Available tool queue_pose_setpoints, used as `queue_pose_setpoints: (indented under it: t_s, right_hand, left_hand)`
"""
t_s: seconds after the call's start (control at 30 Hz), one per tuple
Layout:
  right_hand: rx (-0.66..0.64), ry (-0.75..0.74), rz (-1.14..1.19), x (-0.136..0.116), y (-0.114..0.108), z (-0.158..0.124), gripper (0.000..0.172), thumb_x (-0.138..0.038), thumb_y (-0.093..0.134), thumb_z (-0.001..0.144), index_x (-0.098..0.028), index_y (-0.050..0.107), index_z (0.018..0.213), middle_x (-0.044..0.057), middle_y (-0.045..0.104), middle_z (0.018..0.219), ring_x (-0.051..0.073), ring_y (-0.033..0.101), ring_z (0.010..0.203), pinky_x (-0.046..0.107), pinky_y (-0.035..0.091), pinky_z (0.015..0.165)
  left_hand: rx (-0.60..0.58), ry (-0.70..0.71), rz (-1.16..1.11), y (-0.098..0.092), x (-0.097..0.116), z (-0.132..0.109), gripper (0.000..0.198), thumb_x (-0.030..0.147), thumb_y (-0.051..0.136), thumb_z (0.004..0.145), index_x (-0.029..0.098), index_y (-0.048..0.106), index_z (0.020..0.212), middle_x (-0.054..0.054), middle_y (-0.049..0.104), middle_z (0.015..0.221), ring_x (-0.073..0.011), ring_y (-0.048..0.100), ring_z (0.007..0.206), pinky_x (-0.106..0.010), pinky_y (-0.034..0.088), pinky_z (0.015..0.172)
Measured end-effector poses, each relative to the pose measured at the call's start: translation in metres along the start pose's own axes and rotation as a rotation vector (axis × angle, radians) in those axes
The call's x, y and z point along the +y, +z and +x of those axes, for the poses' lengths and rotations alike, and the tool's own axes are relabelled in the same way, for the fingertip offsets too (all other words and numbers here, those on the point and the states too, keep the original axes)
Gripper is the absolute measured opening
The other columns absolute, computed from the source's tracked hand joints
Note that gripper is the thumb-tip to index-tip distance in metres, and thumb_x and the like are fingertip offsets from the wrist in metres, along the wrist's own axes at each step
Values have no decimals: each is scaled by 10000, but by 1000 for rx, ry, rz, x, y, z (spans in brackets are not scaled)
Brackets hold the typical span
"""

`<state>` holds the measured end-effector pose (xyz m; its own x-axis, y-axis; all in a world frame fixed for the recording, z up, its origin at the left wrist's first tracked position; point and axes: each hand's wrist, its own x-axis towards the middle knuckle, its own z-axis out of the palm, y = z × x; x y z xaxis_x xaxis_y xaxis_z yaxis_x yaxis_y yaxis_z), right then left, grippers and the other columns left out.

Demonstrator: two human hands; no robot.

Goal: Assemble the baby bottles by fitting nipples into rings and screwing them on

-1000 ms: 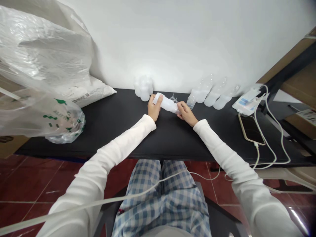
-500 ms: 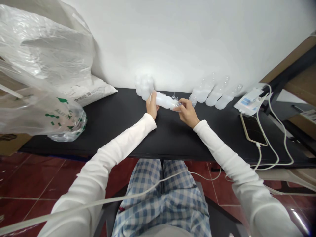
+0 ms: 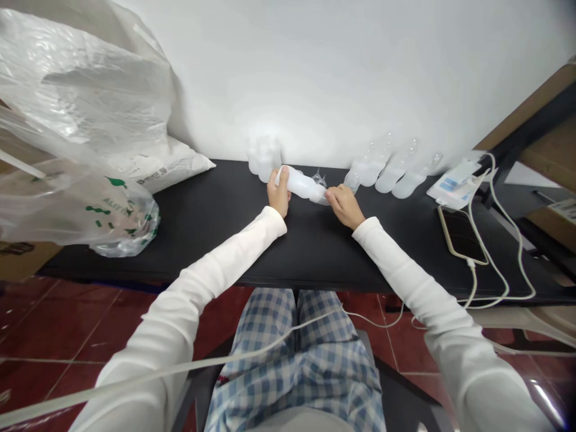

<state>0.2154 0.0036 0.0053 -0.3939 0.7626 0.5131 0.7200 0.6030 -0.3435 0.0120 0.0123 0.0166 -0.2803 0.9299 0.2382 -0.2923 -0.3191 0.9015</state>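
Observation:
My left hand point(image 3: 279, 192) is wrapped round the base end of a white translucent bottle point(image 3: 297, 183), which lies tilted sideways above the black table. At its other end is a clear top point(image 3: 320, 195). My right hand point(image 3: 343, 204) has its fingers curled and pinched on the tip of that clear top. Just behind the bottle lie several small clear pieces point(image 3: 319, 178), partly hidden. Several white bottles point(image 3: 264, 157) stand close together beyond my left hand. Beyond my right hand, several bottles with clear knobbed tops point(image 3: 389, 174) stand in a row by the wall.
Plastic bags point(image 3: 117, 210) and a large white sack point(image 3: 99, 90) fill the left end of the black table point(image 3: 202, 240). On the right are a phone point(image 3: 462, 235) with white cables and a white-blue box point(image 3: 454, 183). A pale cord point(image 3: 180, 366) crosses over my lap.
The fingers of my right hand have curled in more tightly at the clear top and shifted slightly. My left hand and the bottle have hardly moved.

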Motion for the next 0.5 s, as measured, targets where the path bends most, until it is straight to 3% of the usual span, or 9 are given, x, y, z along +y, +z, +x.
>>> queue_pose_setpoints:
  t_s: [0.13,0.27,0.43,0.5]
  right_hand:
    - [157,-94,115,2,7,3,377,-594,521,979,-222,530,1035,91,579,995,257,542,936,450,475,862]
    - [247,-218,176,5,13,3,249,-415,557,983,-229,472,1124,124,529,1122,287,537,1128,511,491,948]
    - [192,-165,176,2,13,0,617,-599,650,898,-182,428,1295,176,539,1224,306,566,1138,511,530,941]
    - [159,-76,175,0,10,-1,570,-652,500,965,-186,464,1291,152,587,1177,284,597,1067,504,517,959]
  left_hand:
    - [30,-7,-3,-1,-1,3,671,839,628,752,190,597,916,75,388,542,-46,337,413,-187,224,387]
    - [12,-33,7,-2,-4,4,672,828,614,775,181,607,953,77,388,547,-47,343,414,-187,218,395]
    - [16,-42,2,0,-3,2,643,811,628,781,178,601,890,71,399,531,-49,339,406,-193,214,393]
    - [15,-43,7,1,0,1,618,793,637,789,182,596,866,66,409,536,-50,347,409,-194,215,395]
